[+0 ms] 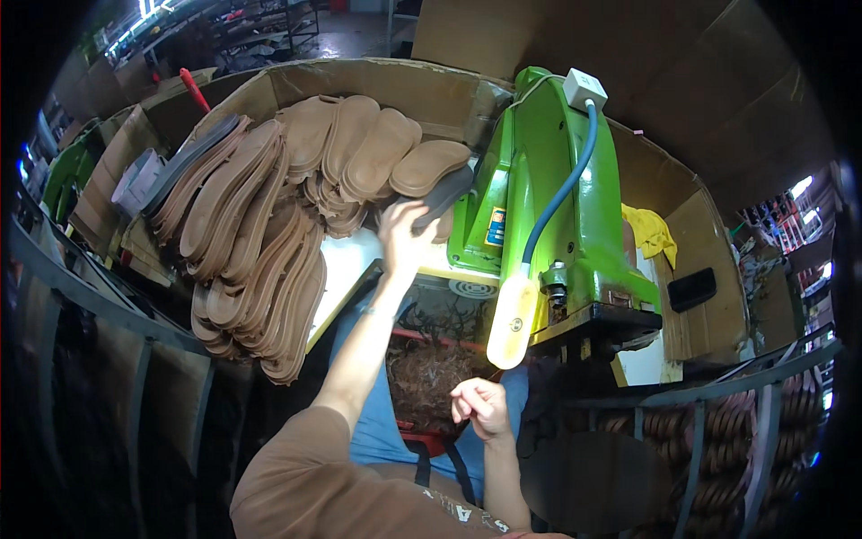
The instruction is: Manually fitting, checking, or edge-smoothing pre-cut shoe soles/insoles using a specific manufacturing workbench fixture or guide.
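My left hand (402,235) reaches forward to the stacks, its fingers closed on the near end of a dark grey shoe sole (447,190). That sole lies beside a brown shoe sole (429,168), close to the green machine (561,184). Below the machine's yellow lamp head (514,323), my right hand (482,409) hangs over my lap with curled fingers and nothing visible in it. Piles of brown shoe soles (260,260) spread over the left of the white worktop (346,269), several leaning on each other.
Cardboard walls (386,85) surround the worktop. A blue cable (575,180) runs down the machine to the lamp. On the right are a yellow cloth (648,235) and a black block (691,289). Brown scraps (431,382) fill the space between my knees. Metal rails (135,314) curve past both sides.
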The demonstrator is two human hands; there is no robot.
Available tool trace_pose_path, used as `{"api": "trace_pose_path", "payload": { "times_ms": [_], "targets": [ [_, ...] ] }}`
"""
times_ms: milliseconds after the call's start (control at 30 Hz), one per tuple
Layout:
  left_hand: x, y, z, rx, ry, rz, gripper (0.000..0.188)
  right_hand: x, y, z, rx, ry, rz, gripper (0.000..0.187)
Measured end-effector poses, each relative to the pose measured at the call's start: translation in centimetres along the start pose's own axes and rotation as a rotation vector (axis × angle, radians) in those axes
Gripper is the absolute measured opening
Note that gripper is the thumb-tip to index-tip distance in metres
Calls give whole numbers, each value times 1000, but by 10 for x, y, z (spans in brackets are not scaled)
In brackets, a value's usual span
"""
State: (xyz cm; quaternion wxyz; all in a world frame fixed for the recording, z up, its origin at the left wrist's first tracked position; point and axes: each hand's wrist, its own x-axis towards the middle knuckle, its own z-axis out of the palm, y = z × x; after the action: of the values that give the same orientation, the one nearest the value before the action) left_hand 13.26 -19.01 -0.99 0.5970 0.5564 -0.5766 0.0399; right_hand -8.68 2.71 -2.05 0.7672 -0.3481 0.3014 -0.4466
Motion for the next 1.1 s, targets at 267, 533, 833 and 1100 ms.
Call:
{"api": "trace_pose_path", "payload": {
  "times_ms": [267, 533, 833, 1100],
  "targets": [
    [-86, 90, -160, -57, -185, 128, 36, -42, 59, -37, -648, 226, 224, 62],
    [-154, 101, -125, -492, -595, -76, 31, -38, 36, -4, 309, 448, -143, 44],
    [33, 39, -9, -545, -217, -912, 47, -66, -76, -50, -490, 477, -487, 45],
    [7, 92, -49, -744, 73, -546, 47, 98, -205, -116, -507, 642, -258, 55]
  ]
}}
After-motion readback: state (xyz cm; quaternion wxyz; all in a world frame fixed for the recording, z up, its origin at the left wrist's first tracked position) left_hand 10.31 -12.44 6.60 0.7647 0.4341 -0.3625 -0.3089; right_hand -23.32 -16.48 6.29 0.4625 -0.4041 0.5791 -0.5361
